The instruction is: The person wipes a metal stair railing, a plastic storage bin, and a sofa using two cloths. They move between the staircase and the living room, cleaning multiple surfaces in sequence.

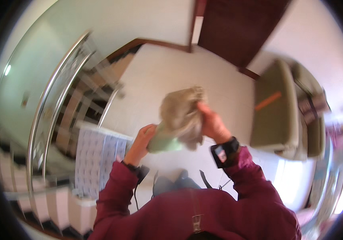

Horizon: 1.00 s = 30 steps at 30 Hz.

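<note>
A crumpled brown cloth (179, 111) is held up in front of me, blurred by motion. My right hand (214, 123) grips its right edge. Against the cloth's lower left lies a pale green, slightly shiny item (164, 141), whose kind I cannot tell. My left hand (143, 142) is closed on this green item at its left end. The fingertips of my left hand are partly hidden behind it. Both wrists bear dark strapped devices below maroon sleeves.
Left stand a steel stair railing (51, 78), stairs and a box-like piece with a patterned cover (90, 156). At right is an olive sofa (276, 111) with an orange strip on it. A dark brown door (237, 30) is at the far side of the tiled floor.
</note>
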{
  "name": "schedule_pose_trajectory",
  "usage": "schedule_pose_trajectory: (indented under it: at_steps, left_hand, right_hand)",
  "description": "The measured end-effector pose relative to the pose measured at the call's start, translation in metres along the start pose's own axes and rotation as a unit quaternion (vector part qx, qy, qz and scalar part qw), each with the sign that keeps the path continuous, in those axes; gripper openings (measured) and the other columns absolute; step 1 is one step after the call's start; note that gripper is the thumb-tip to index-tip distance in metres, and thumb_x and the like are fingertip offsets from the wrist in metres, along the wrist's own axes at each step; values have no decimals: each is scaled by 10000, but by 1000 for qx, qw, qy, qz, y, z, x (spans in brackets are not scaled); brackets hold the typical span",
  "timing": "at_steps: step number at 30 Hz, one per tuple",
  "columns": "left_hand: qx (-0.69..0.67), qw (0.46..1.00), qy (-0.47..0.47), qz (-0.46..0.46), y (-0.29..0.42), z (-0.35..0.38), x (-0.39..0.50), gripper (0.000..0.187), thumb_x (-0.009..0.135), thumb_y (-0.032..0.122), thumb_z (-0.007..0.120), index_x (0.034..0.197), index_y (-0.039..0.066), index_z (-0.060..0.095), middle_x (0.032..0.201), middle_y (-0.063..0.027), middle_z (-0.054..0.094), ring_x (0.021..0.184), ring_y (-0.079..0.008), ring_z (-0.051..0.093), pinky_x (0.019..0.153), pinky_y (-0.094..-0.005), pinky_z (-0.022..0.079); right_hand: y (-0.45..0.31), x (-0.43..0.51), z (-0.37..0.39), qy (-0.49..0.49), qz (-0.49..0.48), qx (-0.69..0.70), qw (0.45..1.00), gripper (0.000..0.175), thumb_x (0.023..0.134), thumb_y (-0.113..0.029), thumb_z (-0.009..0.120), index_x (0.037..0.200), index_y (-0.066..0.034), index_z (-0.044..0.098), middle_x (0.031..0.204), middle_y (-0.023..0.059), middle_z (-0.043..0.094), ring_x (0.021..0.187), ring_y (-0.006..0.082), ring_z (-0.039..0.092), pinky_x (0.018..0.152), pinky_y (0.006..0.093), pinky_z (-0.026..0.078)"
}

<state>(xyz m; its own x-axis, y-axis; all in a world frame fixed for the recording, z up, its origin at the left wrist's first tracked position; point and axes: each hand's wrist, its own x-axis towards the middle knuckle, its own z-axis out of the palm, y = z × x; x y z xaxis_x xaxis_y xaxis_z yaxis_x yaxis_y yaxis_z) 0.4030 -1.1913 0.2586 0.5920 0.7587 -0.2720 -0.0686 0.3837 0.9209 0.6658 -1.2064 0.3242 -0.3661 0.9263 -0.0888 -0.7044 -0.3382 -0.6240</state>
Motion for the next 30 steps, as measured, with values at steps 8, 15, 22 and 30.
schedule_pose_trajectory:
  at_steps: [8,15,22,30]
  left_hand:
    - [-149,966,-200,64,75,39,163,609,942,411,540,1372,5,397,1328,-113,506,1180,-216,532,963,-341,475]
    - [-66,967,-239,-53,128,97,328,527,942,289,574,1364,21,407,1280,-114,538,1133,-230,559,951,-353,472]
    - [-35,963,-252,-89,119,214,452,538,936,318,590,1347,13,425,1250,-114,550,1071,-226,585,880,-333,504]
    - [41,904,-381,-188,74,405,582,704,911,471,587,1376,-3,352,1201,-121,554,1032,-190,601,858,-275,511]
  right_hand:
    - [-84,75,-42,46,-46,-38,997,484,972,-346,506,1336,-38,425,1277,119,540,1147,212,549,1002,368,453]
    - [-175,71,-137,197,-209,-118,951,520,978,-373,496,1380,-65,376,1303,97,505,1168,201,516,1001,366,443]
    - [-252,-15,-243,406,-249,-433,765,661,906,-430,590,1446,-165,317,1483,149,272,1349,308,332,1038,474,381]
    - [-327,-73,-392,348,-262,-526,731,795,840,-382,691,1480,-176,266,1521,177,197,1388,341,267,1106,453,288]
